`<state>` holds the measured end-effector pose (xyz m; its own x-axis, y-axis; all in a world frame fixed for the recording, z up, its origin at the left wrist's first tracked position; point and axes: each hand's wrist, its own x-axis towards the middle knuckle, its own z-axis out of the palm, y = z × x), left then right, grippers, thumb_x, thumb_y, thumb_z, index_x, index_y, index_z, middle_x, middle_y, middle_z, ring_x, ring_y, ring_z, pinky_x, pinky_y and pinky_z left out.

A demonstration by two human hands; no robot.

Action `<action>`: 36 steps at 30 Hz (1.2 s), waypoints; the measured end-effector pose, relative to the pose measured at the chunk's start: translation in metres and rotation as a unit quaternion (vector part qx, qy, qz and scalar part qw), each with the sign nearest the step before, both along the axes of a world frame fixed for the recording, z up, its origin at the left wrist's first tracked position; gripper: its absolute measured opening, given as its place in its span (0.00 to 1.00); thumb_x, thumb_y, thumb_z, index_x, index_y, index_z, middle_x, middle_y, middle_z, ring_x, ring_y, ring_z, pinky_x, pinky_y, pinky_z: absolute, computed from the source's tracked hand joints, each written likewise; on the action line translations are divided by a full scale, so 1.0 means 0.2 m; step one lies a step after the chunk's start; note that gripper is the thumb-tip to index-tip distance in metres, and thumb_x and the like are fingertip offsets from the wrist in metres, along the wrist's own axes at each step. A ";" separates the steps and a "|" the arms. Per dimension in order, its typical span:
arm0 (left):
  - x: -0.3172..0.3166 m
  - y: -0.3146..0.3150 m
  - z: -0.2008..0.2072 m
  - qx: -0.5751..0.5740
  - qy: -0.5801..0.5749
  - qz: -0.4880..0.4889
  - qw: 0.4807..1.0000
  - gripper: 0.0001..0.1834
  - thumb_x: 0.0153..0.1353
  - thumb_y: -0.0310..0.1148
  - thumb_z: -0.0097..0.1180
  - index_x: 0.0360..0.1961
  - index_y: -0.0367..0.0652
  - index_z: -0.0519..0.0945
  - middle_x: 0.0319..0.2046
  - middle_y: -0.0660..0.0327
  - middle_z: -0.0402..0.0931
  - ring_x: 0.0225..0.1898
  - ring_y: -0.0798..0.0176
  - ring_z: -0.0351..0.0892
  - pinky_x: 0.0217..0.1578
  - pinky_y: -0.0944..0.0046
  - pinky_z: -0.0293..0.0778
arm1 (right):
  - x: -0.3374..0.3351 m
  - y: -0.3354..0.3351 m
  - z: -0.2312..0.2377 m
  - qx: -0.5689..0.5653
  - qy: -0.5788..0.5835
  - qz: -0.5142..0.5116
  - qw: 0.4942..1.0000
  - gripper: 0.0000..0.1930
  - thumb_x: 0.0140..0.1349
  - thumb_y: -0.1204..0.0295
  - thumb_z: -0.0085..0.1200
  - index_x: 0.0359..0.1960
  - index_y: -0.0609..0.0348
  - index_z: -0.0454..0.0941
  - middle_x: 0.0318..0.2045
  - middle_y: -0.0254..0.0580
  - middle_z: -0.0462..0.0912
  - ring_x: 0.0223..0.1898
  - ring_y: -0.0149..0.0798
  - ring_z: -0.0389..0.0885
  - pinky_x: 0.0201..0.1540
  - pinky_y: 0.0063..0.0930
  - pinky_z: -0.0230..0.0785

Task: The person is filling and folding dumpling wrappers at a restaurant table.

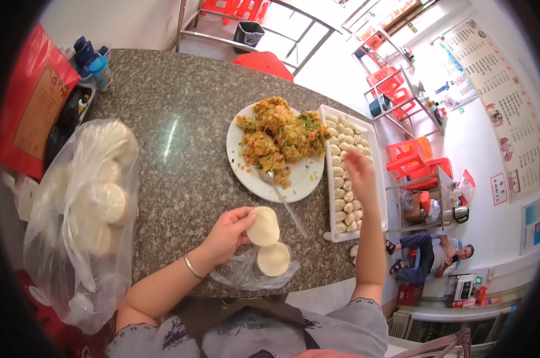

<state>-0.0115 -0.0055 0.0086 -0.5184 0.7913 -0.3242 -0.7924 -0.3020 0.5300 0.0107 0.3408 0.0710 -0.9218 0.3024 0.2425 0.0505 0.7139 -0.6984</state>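
My left hand (229, 230) pinches a round, pale dumpling wrapper (262, 227) between thumb and fingers. Just below it, overlapping its edge, a small stack of wrappers (274, 259) lies on a crumpled clear plastic bag (240, 271). My right hand (360, 172) is over the white tray (332, 197), its thumb and fingers apart and no dumpling clearly visible between them. Rows of folded dumplings (340, 206) fill much of that tray. Left of the tray, a white plate (243, 170) bears a heap of chopped orange-green filling (276, 140), with a metal spoon (286, 203) resting in it.
A clear bag of round pale dough pieces (97, 203) stands at the left of the speckled stone table (180, 101). Behind it are a red paper bag (37, 101) and a blue cup (101, 73). Beyond the table are red stools (407, 156) and a seated person (431, 253).
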 end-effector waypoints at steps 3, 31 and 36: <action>0.01 0.01 -0.02 0.014 -0.031 0.006 0.999 0.14 0.64 0.29 0.49 0.50 0.36 0.69 0.45 0.56 0.76 0.47 0.63 0.78 0.50 0.62 0.76 | 0.17 -0.47 0.04 0.042 -0.144 0.067 0.986 0.24 0.58 0.71 0.58 0.57 0.60 0.69 0.36 0.43 0.81 0.37 0.35 0.81 0.41 0.30 0.73; -0.05 0.01 0.01 0.169 -0.068 0.110 0.977 0.21 0.71 0.35 0.36 0.61 0.36 0.60 0.60 0.54 0.63 0.62 0.57 0.63 0.64 0.54 0.59 | 0.40 -0.91 -0.10 0.007 -0.088 0.060 0.994 0.17 0.60 0.80 0.49 0.52 0.61 0.75 0.26 0.50 0.79 0.24 0.34 0.77 0.31 0.26 0.69; -0.06 0.00 -0.02 0.155 -0.053 0.131 0.978 0.21 0.70 0.35 0.38 0.60 0.34 0.60 0.60 0.51 0.63 0.62 0.56 0.64 0.64 0.55 0.61 | 0.34 -0.89 -0.03 -0.008 -0.097 0.057 0.994 0.17 0.60 0.80 0.49 0.51 0.61 0.76 0.28 0.52 0.80 0.27 0.42 0.80 0.33 0.29 0.71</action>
